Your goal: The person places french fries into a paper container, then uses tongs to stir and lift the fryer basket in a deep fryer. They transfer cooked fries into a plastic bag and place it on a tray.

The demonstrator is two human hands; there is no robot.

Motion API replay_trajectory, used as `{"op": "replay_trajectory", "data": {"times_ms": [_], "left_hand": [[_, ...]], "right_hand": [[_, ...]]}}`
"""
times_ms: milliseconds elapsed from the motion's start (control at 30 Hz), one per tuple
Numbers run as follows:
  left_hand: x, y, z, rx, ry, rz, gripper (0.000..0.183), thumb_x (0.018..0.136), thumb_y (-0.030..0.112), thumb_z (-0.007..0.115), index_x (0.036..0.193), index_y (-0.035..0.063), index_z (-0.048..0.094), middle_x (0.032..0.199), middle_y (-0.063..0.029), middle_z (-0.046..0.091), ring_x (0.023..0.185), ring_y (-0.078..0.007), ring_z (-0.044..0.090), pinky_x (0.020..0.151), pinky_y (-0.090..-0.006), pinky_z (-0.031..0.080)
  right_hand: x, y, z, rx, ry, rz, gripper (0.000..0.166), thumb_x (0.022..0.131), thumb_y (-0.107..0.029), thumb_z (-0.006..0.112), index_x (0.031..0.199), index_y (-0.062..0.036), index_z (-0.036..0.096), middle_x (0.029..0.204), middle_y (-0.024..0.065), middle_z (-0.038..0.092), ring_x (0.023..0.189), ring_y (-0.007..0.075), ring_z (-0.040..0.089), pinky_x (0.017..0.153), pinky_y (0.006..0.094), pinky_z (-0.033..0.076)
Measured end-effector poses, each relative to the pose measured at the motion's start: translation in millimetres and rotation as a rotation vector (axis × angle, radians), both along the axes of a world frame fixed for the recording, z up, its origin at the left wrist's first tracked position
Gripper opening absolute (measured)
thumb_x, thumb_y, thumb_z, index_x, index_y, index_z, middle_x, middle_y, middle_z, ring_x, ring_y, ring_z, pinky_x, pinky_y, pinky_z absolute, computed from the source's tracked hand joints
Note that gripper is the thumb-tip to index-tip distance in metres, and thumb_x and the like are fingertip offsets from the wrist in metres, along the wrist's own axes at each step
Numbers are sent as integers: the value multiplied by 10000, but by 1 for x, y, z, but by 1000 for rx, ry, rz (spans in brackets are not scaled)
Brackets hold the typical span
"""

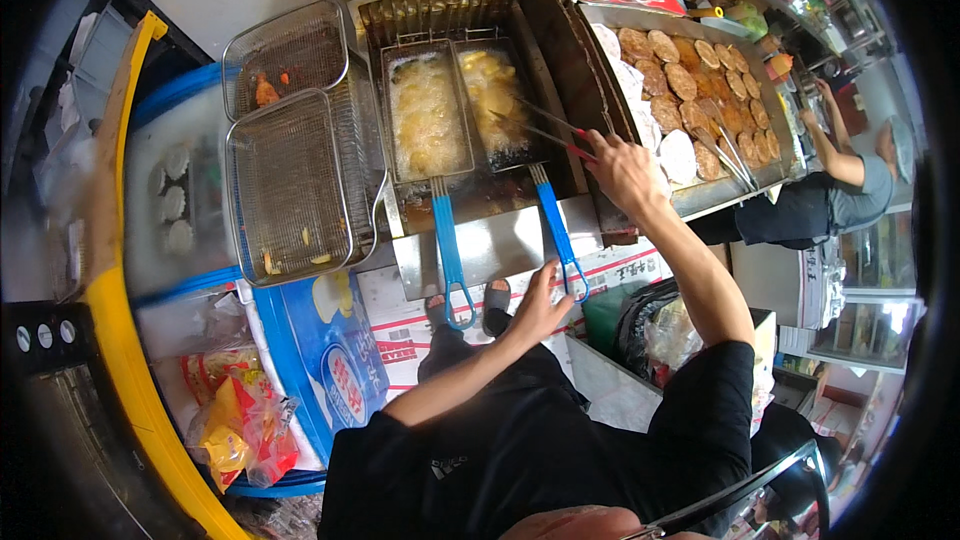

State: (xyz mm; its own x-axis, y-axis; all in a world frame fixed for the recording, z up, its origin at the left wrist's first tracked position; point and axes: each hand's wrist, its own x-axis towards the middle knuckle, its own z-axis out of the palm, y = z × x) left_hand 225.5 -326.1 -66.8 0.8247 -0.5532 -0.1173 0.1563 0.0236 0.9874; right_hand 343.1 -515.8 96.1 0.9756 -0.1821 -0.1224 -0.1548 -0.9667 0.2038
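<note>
My right hand grips red-handled metal tongs. Their two tips are apart and reach into the right fryer basket, where yellowish food pieces fry in bubbling oil. Beside it, the left fryer basket is full of foam, with the food mostly hidden. Fingers apart, my left hand is close to the looped end of the right basket's blue handle; whether it touches the handle is unclear. The left basket's lighter blue handle sticks out over the fryer's front edge.
Two wire baskets with a few crumbs stand left of the fryer. Browned patties and a second pair of tongs lie on the griddle at right. A co-worker stands beyond it. A blue-rimmed chest is at left.
</note>
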Motion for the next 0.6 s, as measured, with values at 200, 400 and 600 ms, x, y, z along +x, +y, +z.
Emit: {"op": "replay_trajectory", "data": {"times_ms": [200, 400, 600], "left_hand": [[22, 152, 43, 217, 72, 492, 282, 872, 63, 549, 1142, 6, 485, 1060, -110, 548, 949, -188, 547, 859, -293, 439], [79, 105, 23, -98, 807, 147, 241, 945, 309, 482, 942, 69, 461, 702, -7, 492, 593, -125, 516, 660, -334, 532], [76, 88, 16, -22, 707, 167, 284, 938, 346, 488, 875, 75, 430, 616, 5, 454, 511, -122, 486, 499, -315, 488]], "right_hand": [[-64, -18, 14, 191, -147, -89, 541, 804, -231, 628, 1271, -47, 427, 941, 184, 601, 797, 345, 615, 691, 414, 499], [-78, -2, -13, 429, -289, -46, 596, 774, -179, 643, 1286, -17, 385, 1003, 222, 576, 851, 385, 602, 752, 431, 493], [-86, 16, -9, 544, -354, -83, 513, 809, -235, 623, 1238, -24, 439, 920, 189, 630, 852, 356, 615, 731, 433, 490]]}}
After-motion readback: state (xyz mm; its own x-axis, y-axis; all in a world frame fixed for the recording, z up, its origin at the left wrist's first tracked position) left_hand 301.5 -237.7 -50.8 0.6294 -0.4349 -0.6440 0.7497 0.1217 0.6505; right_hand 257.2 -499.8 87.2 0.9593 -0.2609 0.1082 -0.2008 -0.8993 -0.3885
